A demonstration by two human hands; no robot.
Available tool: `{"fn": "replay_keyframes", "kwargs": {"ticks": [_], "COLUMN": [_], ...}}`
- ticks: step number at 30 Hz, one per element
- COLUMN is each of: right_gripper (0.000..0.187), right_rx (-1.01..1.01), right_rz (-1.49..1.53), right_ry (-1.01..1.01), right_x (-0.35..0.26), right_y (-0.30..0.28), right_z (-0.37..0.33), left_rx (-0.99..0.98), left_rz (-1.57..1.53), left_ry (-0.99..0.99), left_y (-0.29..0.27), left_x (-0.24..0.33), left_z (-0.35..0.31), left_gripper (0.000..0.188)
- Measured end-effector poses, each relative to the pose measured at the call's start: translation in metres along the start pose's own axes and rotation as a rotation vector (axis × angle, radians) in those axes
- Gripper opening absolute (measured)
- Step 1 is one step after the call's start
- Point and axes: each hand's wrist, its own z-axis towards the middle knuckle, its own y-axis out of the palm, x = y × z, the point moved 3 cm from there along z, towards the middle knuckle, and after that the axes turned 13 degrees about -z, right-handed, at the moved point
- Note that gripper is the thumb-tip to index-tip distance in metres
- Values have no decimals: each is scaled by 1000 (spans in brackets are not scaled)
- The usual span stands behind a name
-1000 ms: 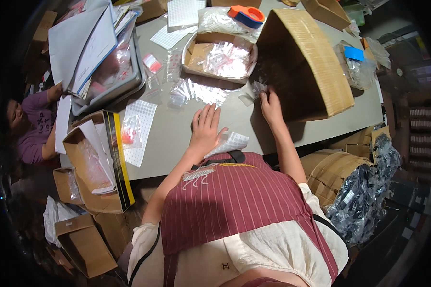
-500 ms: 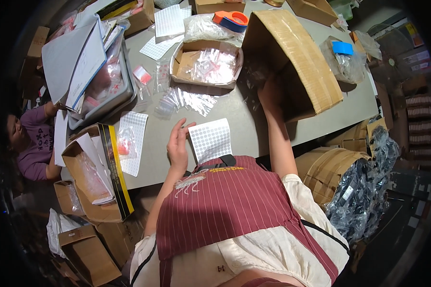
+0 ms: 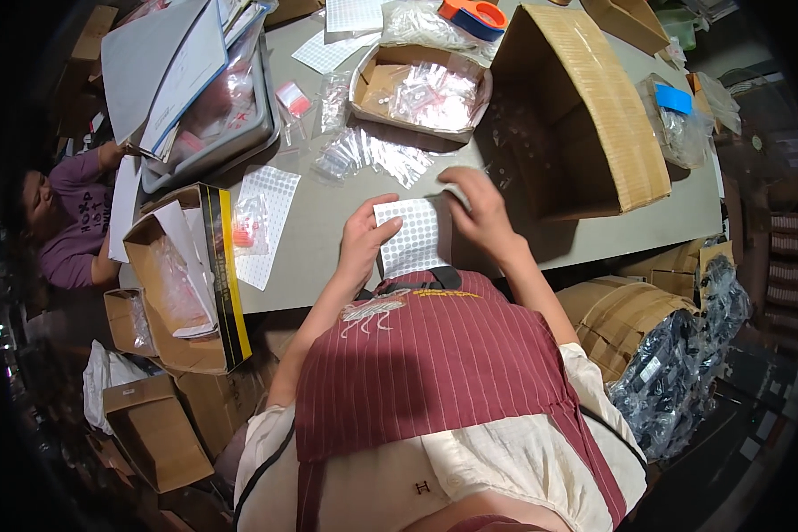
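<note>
A white sheet of round grey stickers (image 3: 412, 235) stands at the table's near edge against my apron. My left hand (image 3: 365, 232) grips its left side, thumb on the front face and fingers behind. By the sheet's upper right edge is my right hand (image 3: 481, 213), its fingers bent and thumb and forefinger apart; I see nothing between them. Beyond the hands lie several small clear zip bags (image 3: 372, 158) fanned on the table. Behind those, a shallow cardboard box (image 3: 457, 133) holds more small bags.
A large cardboard box (image 3: 612, 115) lies on its side at the right, its opening facing left. At the left stand a grey bin (image 3: 262, 133) and an open carton (image 3: 182, 350). An orange and blue tape dispenser (image 3: 474, 18) sits at the back. Someone in purple (image 3: 71, 213) is at far left.
My right hand has come out of the large box and back to the sheet. My left hand has closed on the sheet's left edge. The whole view has shifted somewhat.
</note>
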Motion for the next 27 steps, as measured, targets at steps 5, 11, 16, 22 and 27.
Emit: {"fn": "replay_keyframes", "kwargs": {"ticks": [5,11,16,22,27], "right_gripper": [24,26,29,22,17], "right_rx": [-135,-69,-85,-162,-260], "right_rz": [62,-130,-212,-67,7], "right_ry": [-73,-212,-256,-141,-120], "right_x": [-17,-27,-24,-13,-6], "right_y": [23,30,41,46,46], "right_z": [-1,6,-1,2,9], "left_rx": [-76,-19,13,-33,-60], "left_rz": [-34,-37,-55,98,291], "left_ry": [-29,7,-6,-23,9], "left_y": [9,9,3,-7,-8], "left_x": [-4,-7,-10,-14,-10], "left_z": [11,16,20,26,28], "left_gripper": [40,42,48,55,56]}}
